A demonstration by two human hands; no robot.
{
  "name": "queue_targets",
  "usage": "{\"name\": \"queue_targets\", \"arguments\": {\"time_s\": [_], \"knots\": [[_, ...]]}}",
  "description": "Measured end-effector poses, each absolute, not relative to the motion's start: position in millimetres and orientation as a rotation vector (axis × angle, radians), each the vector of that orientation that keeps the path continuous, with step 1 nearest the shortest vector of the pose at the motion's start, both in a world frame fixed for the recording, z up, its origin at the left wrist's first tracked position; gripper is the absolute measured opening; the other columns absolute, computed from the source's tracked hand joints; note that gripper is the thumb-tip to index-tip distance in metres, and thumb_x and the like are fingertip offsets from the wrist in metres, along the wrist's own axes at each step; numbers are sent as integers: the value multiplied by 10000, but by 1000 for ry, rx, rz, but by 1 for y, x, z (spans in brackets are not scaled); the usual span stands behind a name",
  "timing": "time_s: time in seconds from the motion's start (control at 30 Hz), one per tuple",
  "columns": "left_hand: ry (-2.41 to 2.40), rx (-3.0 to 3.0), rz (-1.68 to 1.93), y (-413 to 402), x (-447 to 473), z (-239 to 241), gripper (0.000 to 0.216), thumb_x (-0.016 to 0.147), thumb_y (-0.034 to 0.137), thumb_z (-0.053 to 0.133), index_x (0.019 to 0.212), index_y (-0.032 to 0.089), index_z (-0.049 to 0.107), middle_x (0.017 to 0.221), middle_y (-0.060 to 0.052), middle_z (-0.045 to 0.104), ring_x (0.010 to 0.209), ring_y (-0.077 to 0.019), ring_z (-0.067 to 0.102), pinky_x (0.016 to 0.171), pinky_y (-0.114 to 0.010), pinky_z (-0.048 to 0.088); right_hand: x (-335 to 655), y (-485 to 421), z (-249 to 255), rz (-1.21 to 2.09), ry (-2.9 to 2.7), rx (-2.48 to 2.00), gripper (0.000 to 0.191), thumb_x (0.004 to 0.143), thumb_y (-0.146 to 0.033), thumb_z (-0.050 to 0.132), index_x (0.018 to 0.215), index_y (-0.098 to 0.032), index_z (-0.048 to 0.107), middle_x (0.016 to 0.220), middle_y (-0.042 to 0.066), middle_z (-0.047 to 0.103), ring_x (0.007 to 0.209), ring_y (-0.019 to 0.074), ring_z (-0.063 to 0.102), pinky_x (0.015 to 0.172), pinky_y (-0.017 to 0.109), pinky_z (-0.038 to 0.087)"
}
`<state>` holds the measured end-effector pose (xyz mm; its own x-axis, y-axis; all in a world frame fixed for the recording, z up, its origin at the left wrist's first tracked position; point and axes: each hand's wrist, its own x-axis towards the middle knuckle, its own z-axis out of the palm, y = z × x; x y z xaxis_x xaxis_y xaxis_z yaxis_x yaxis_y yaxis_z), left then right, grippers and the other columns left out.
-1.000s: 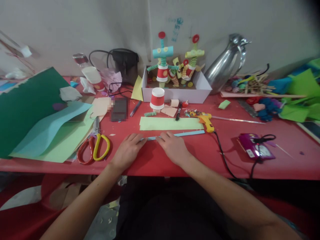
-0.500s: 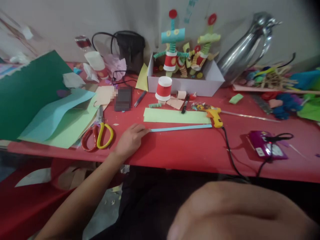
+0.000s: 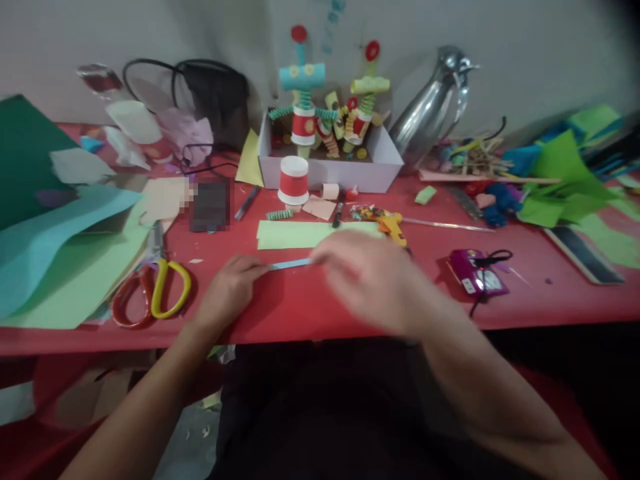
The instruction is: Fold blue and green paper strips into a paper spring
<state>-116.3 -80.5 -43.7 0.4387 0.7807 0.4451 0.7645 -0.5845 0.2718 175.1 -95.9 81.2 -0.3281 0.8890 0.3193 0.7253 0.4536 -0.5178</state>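
A narrow light-blue paper strip (image 3: 291, 265) lies low over the red table, running between my two hands. My left hand (image 3: 231, 291) pinches its left end between thumb and fingers. Over its right part is my right hand (image 3: 373, 280), smeared by motion, with its fingertips drawn together on the strip and hiding the rest of it. Just behind lies a pale green paper piece (image 3: 290, 235), partly covered by the right hand. A yellow glue gun (image 3: 394, 228) rests beyond the right hand. Scissors (image 3: 170, 293) with red and yellow handles lie left of my left hand.
Behind stand a red-and-white paper cup (image 3: 294, 181), a white box (image 3: 330, 175) of paper figures and a metal jug (image 3: 425, 107). A purple device (image 3: 475, 273) with a black cable sits right. Paper sheets (image 3: 65, 293) cover the left side; green paper (image 3: 565, 180) lies far right.
My right hand has come up from the lower foreground onto the strip's right part. My left hand keeps hold of the left end. The view has turned somewhat to the right.
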Motion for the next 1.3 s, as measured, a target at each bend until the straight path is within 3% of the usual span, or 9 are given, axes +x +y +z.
{"name": "queue_targets", "arguments": {"time_s": [0.13, 0.23, 0.43, 0.5, 0.6, 0.7, 0.8, 1.0, 1.3], "knots": [[1404, 2665, 822, -80, -116, -44, 419, 835, 4, 392, 1038, 184, 711, 993, -85, 653, 925, -207, 586, 844, -365, 532, 252, -23, 34, 189, -1866, -2050, 227, 799, -314, 573, 837, -118, 681, 910, 172, 682, 918, 306, 628, 823, 427, 460], [1403, 2625, 862, -79, -116, -43, 447, 816, -17, 395, 1022, 207, 721, 977, -74, 650, 913, -195, 589, 833, -358, 537, 291, 9, -2, 425, -1736, -2282, 338, 718, -424, 697, 864, -121, 680, 879, 150, 689, 845, 286, 643, 737, 371, 467], [1386, 2612, 896, -80, -116, -40, 434, 809, -22, 417, 1022, 199, 724, 947, -77, 661, 892, -191, 600, 814, -341, 540, 293, 19, -17, 904, -1278, -2073, 89, 687, -238, 650, 637, -173, 615, 513, -12, 542, 497, 128, 478, 461, 238, 322], [1392, 2616, 894, -81, -117, -40, 419, 816, -13, 425, 1024, 197, 722, 940, -78, 663, 887, -193, 602, 810, -339, 541, 286, 19, -13, 951, -1130, -1982, 91, 692, -187, 588, 604, -187, 566, 483, -28, 497, 450, 108, 428, 416, 223, 292], [1403, 2602, 898, -81, -118, -42, 407, 820, -7, 434, 1035, 193, 715, 954, -82, 675, 904, -197, 610, 817, -343, 542, 273, 8, 1, 910, -1085, -1853, 72, 663, -130, 561, 630, -190, 540, 582, -14, 566, 509, 99, 513, 451, 195, 379], [1423, 2560, 958, -81, -118, -44, 384, 829, 8, 449, 1060, 184, 700, 981, -81, 696, 927, -196, 627, 840, -347, 541, 253, -22, 18, 1062, -1093, -1448, 70, 669, -179, 631, 718, -182, 582, 894, 57, 691, 742, 146, 655, 624, 230, 519], [1442, 2524, 1006, -81, -118, -45, 340, 853, 48, 462, 1058, 185, 696, 975, -76, 712, 928, -197, 645, 853, -356, 539, 228, -63, 29, 1144, -1178, -1290, 321, 694, -260, 729, 985, -227, 599, 1035, 42, 690, 744, 143, 657, 628, 246, 533], [1491, 2433, 1002, -84, -118, -42, 302, 873, 121, 475, 1037, 216, 711, 927, -62, 725, 859, -191, 664, 788, -343, 547, 174, -134, 16, 1347, -1490, -1313, 320, 863, -446, 599, 1027, -171, 583, 650, -9, 590, 552, 116, 533, 531, 233, 454], [1615, 2308, 954, -86, -118, -44, 344, 880, 138, 478, 1204, 203, 575, 1019, -61, 724, 932, -202, 679, 816, -335, 532, 120, -157, -15, 1214, -1613, -1419, 353, 927, -511, 449, 899, -184, 579, 637, -17, 512, 558, 128, 478, 543, 253, 419]]}}
